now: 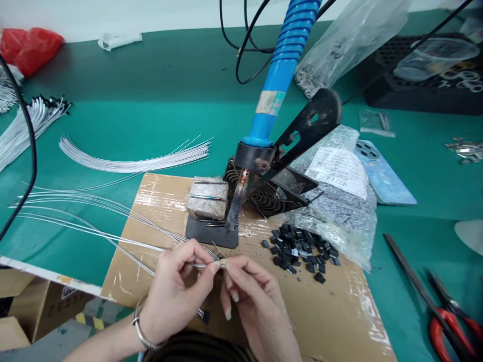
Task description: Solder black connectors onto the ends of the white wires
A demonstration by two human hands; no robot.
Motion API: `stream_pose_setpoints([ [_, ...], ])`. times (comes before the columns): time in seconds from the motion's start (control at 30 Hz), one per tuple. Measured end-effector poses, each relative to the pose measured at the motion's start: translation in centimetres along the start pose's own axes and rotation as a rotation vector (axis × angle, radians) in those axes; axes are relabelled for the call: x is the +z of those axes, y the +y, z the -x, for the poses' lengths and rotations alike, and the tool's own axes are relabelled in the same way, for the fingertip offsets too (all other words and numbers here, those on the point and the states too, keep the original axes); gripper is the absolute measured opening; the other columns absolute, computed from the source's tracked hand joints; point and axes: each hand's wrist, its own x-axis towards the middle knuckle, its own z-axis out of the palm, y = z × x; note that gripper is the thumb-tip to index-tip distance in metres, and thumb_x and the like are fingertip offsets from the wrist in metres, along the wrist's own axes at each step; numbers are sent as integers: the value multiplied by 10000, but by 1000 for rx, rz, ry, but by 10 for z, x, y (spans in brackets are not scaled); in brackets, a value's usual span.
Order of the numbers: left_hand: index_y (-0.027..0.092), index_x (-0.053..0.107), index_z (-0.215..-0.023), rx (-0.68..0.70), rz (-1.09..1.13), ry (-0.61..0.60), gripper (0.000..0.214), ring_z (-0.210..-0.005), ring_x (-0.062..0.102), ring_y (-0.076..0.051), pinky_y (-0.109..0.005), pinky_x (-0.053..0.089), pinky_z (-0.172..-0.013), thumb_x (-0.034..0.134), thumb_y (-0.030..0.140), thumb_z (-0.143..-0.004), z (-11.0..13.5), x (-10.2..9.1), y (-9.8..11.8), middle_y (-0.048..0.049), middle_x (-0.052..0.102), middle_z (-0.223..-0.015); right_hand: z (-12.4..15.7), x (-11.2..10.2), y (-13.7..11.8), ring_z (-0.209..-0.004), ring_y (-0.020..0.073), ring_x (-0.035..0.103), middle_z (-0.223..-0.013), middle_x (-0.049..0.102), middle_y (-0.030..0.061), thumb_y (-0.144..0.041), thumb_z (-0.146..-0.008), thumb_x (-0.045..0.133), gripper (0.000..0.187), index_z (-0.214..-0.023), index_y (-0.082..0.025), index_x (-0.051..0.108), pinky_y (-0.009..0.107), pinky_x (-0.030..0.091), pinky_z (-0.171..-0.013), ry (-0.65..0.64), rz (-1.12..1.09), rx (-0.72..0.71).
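White wires [103, 234] run through the left fingers [204, 286] to the right fingers [249, 281].

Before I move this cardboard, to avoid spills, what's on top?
Small black pieces, a black pad, under a grey block, a black grille, partly a clear bag; white wires crossing its left side. Hidden: whatever the left hand and right hand cover.

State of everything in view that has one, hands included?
Left hand, pinched on thin white wires.
Right hand, pinched closed, contents hidden.
Blue-handled soldering iron, held by black metal bracket, tip down; power unclear.
Curved white wire bundle, lying on green mat.
Flat black pieces, heaped loose on brown cardboard sheet.
Clear plastic bag with white label, crumpled.
Red-handled metal tool, lying down; open or shut unclear.
Brown cardboard box, flaps open.
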Motion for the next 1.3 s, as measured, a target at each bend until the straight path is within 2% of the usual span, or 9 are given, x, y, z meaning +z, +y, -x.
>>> stream_pose_setpoints([
  [0.13,181,650,-740,-40,61,10,217,-520,428,-119,-232,327,-492,642,299,-922,-2,1,3,9,595,-602,-3,-4,7,-438,46,511,-548,542,-47,-451,-766,957,318,-722,-168,819,144,391,-438,-18,-17,-23],
  [0.3,180,639,-727,-79,161,11,210,-521,448,-118,-221,347,-502,668,309,-890,-3,3,7,3,613,-589,-8,-9,17,-409,36,477,-520,517,-53,-467,-782,940,315,-715,-185,817,123,373,-402,-39,-42,-71],
  [0.47,182,630,-714,-107,225,22,200,-494,405,-101,-204,303,-476,703,299,-860,-4,4,9,11,611,-563,-7,-6,15,-421,43,484,-518,522,-44,-466,-772,951,315,-720,-177,835,127,402,-403,-48,-36,-88],
  [0.6,193,606,-730,-174,292,-9,225,-499,450,-111,-207,347,-487,720,350,-845,-5,4,10,0,627,-581,-8,-7,16,-418,38,487,-531,542,-44,-458,-804,928,269,-770,-201,858,122,395,-401,-53,-28,-112],
  [0.8,194,612,-746,-210,274,-26,254,-486,444,-111,-218,332,-486,718,405,-837,-8,0,11,-1,620,-576,-6,-8,11,-471,63,544,-614,612,-20,-456,-817,920,257,-813,-203,877,153,456,-425,-66,21,-126],
  [0.93,189,618,-743,-199,284,-1,240,-493,505,-119,-214,373,-494,728,384,-830,-7,2,11,-18,657,-594,-3,-4,8,-431,59,543,-553,588,-41,-495,-779,941,309,-744,-201,851,156,428,-426,-34,48,-133],
  [1.13,174,654,-763,-160,262,59,189,-483,544,-121,-206,397,-486,747,320,-840,-3,7,8,-41,720,-615,2,2,11,-464,89,570,-555,626,-34,-482,-763,958,297,-797,-202,865,204,449,-468,77,58,-153],
  [1.3,177,657,-764,-178,285,45,192,-498,537,-119,-203,383,-491,749,329,-837,-5,4,9,-32,713,-620,1,4,7,-483,88,558,-650,670,-11,-485,-769,945,286,-813,-210,878,207,461,-440,62,30,-134],
])
